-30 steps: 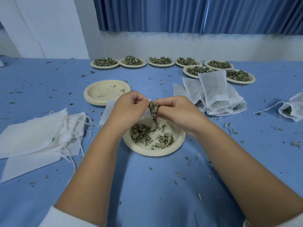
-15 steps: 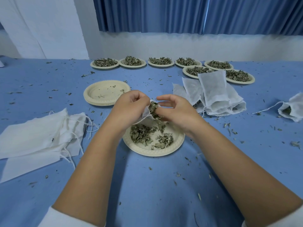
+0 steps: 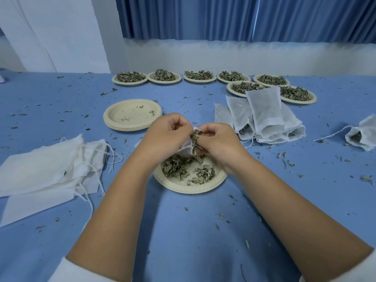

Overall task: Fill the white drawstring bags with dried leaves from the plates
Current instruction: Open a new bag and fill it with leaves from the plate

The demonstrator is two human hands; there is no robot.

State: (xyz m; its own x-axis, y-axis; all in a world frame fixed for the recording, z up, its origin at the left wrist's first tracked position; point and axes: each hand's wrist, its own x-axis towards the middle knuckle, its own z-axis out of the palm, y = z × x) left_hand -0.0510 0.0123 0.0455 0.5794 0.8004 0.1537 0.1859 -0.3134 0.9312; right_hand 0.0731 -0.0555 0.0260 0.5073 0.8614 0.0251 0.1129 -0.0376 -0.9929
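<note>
Since the frame half a second back, the fingers of my right hand (image 3: 219, 142) have curled in from their stretched-out pose. The clump of dried leaves (image 3: 195, 139) now sits lower, at the bag's mouth, than a second ago, when I held it up between both hands. Those right fingers (image 3: 205, 130) are bent tight, pinching the clump at the opening. My left hand (image 3: 168, 133) has its fingers curled round the rim of the white drawstring bag (image 3: 186, 146), gripping the cloth so the mouth faces the right hand. Most of the bag is hidden behind that hand, and I cannot tell how full it is.

Both hands hover just above the near paper plate (image 3: 189, 189), which holds two loose heaps of leaves (image 3: 175, 166). Beyond the left hand stands a stack of empty plates (image 3: 132, 116) with a few crumbs in the top one. To my left lies a flat pile of unfilled bags (image 3: 46, 167), their strings spilling towards the plate. To my right a heap of bags (image 3: 264, 119) lies overlapped, some showing leaves at their mouths. A further bag (image 3: 364, 133) lies apart at the right edge of view, its string stretched out. Along the far side of the blue table (image 3: 183, 237) runs a row of plates heaped with leaves (image 3: 200, 76). Leaf crumbs are scattered over the cloth.
</note>
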